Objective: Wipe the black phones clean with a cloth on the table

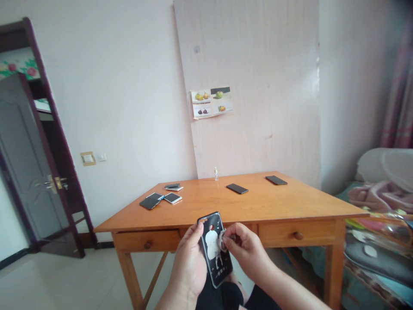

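Observation:
In front of the desk, over my lap, my left hand (191, 254) grips a black phone case (212, 275) along its left edge, thumb near the upper corner. The case is tilted, its back towards me, with a white cartoon figure and small white lettering on it. Whether a phone sits inside cannot be made out. My right hand (243, 245) is closed, thumb and fingers pinching a small pale, ring-like piece (222, 242) against the right side of the case. The fingers partly hide that piece.
On the wooden desk (206, 211), several phones or tablets lie at the left, including a dark one (151, 201) and a white-edged one (173, 198). Two dark phones (237, 188) (276, 180) lie farther right. A small clear bottle (216, 174) stands at the back edge.

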Available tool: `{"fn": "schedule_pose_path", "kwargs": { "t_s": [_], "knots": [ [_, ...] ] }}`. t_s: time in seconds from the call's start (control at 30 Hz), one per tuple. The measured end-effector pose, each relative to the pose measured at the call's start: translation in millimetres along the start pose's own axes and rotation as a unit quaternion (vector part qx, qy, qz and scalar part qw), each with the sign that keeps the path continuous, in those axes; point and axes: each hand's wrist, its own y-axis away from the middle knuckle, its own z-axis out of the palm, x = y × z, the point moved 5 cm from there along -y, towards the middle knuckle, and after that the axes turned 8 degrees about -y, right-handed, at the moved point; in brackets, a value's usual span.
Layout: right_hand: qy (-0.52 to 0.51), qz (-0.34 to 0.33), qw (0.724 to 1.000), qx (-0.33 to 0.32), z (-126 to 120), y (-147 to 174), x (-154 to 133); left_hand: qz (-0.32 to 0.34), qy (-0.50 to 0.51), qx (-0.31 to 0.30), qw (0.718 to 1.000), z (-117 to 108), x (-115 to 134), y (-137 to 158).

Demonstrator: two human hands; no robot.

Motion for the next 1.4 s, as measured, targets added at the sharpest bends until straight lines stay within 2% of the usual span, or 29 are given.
{"fn": "schedule_pose_path", "kwargs": {
  "t_s": [0.1, 0.2, 0.27, 0.43, 0.67, 0.83, 0.93, 1.17, 1.27, 1.4],
  "knots": [
    [-0.041, 0.012, 0.999, 0.017, -1.3, 0.2, 1.1, -0.010, 0.000, 0.001, 1.000, -0.7, 0.3, 0.0],
    [-0.128, 0.042, 0.990, -0.049, 7.1, -0.7, 1.0, -0.014, -0.006, -0.002, 1.000, -0.2, 0.4, 0.0],
    [-0.156, 0.062, 0.984, -0.065, 11.1, -2.3, 0.3, -0.012, -0.009, -0.009, 1.000, 1.3, 0.2, 0.3],
    [-0.108, 0.084, 0.990, -0.007, 9.6, -7.1, -1.0, -0.011, -0.007, -0.023, 1.000, 5.5, -0.4, 1.1],
    [-0.092, 0.091, 0.991, -0.040, 12.7, 0.6, -1.4, -0.015, -0.010, 0.006, 1.000, -3.6, -2.9, -2.5],
    [0.002, 0.051, 0.999, -0.008, 6.2, -1.7, -6.4, -0.011, -0.012, -0.002, 1.000, -4.6, -3.4, -6.5],
    [0.025, 0.032, 0.999, 0.010, 3.3, -4.4, -10.7, -0.003, -0.011, -0.009, 1.000, -2.6, -2.0, -7.7],
    [0.064, 0.020, 0.998, -0.009, 3.2, -2.2, -11.5, -0.011, -0.023, -0.003, 1.000, -2.0, -1.8, -5.3],
    [0.036, 0.029, 0.999, -0.012, 3.7, -3.4, -10.9, -0.007, -0.025, -0.006, 1.000, -1.9, -1.9, -6.4],
    [-0.061, 0.054, 0.997, -0.007, 5.7, -4.9, -10.6, 0.010, -0.032, -0.023, 0.999, -4.2, -5.8, -12.2]
  ]
}}
